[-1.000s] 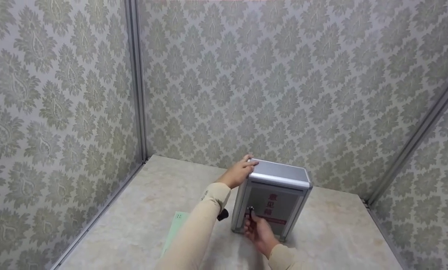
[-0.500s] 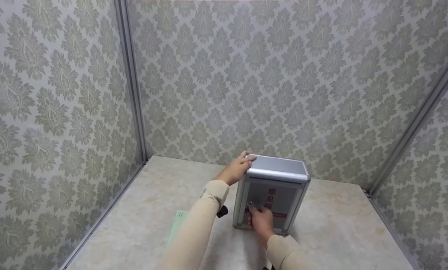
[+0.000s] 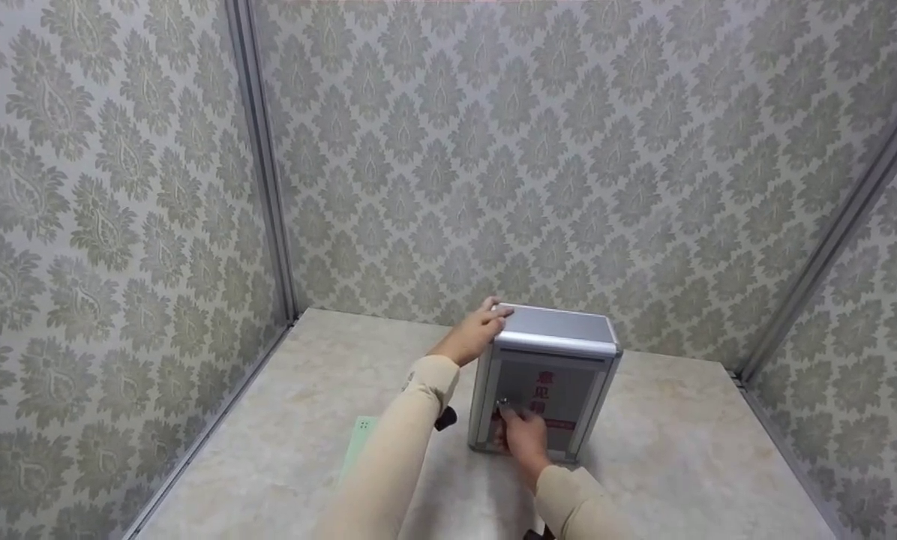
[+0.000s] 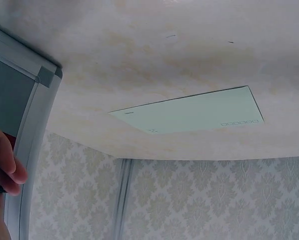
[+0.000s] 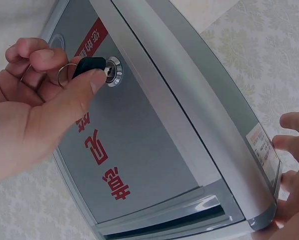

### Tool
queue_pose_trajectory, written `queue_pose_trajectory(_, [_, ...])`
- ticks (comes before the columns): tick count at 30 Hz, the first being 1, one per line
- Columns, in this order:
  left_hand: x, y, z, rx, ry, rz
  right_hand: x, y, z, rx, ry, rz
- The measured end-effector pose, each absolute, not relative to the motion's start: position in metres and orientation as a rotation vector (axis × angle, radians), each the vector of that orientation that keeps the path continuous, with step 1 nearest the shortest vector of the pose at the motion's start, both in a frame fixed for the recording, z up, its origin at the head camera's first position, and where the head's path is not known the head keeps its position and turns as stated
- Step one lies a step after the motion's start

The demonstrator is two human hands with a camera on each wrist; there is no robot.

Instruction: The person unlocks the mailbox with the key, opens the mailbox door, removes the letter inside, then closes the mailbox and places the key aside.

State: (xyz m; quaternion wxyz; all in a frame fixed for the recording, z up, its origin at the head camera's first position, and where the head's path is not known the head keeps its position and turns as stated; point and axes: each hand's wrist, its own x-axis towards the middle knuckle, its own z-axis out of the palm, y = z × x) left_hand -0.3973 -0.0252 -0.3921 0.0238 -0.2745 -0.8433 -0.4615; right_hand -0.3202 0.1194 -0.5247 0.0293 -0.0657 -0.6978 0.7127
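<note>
A grey metal suggestion box [image 3: 557, 330] with red characters stands upright on the table. In the right wrist view, my right hand [image 5: 44, 105] pinches a black-headed key [image 5: 89, 64] between thumb and fingers. A metal ring [image 5: 62, 75] hangs from the key. The key's metal end is at the round lock [image 5: 118, 75] on the box's front; how deep it sits is hard to tell. My left hand [image 3: 471, 337] rests on the box's upper left corner, fingers extended over the top edge. Some fingertips of that hand [image 5: 294, 160] appear beside the box in the right wrist view.
On the table [image 3: 666, 442], left of the box, lies a flat pale green envelope [image 4: 199, 112] with a row of small squares, partly behind my left sleeve in the head view. Patterned walls [image 3: 448, 150] enclose the table's back and sides. The box has a slot [image 5: 164, 222] near its top.
My right hand has moved up with the key from below the lock to the lock itself. The left hand stays on the box corner. The head view has shifted slightly.
</note>
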Motion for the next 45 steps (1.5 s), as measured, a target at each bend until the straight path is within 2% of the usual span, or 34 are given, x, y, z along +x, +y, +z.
queue_pose_trajectory(12, [-0.4, -0.023, -0.395, -0.92, -2.645, -1.352, -0.315, 0.117, -0.527, -0.259, -2.068, 2.236])
queue_pose_trajectory(20, [-0.4, -0.029, -0.392, -0.914, -2.639, -1.347, -0.295, 0.115, -0.534, -0.218, -2.134, 2.186])
queue_pose_trajectory(24, [-0.401, -0.034, -0.391, -0.896, -2.638, -1.356, -0.285, 0.149, -0.543, -0.301, -2.312, 2.057])
queue_pose_trajectory(31, [-0.402, -0.05, -0.383, -0.825, -2.622, -1.41, -0.29, 0.269, -0.579, -0.664, -2.75, 1.639])
queue_pose_trajectory(34, [-0.4, -0.057, -0.387, -0.795, -2.644, -1.391, -0.287, 0.295, -0.596, -0.635, -2.994, 1.3])
queue_pose_trajectory(38, [-0.398, -0.058, -0.397, -0.806, -2.648, -1.4, -0.283, 0.307, -0.606, -0.443, -3.215, 0.803])
queue_pose_trajectory(45, [-0.39, -0.047, -0.416, -0.841, -2.58, -1.466, -0.283, 0.329, -0.596, -0.367, -3.286, 0.579])
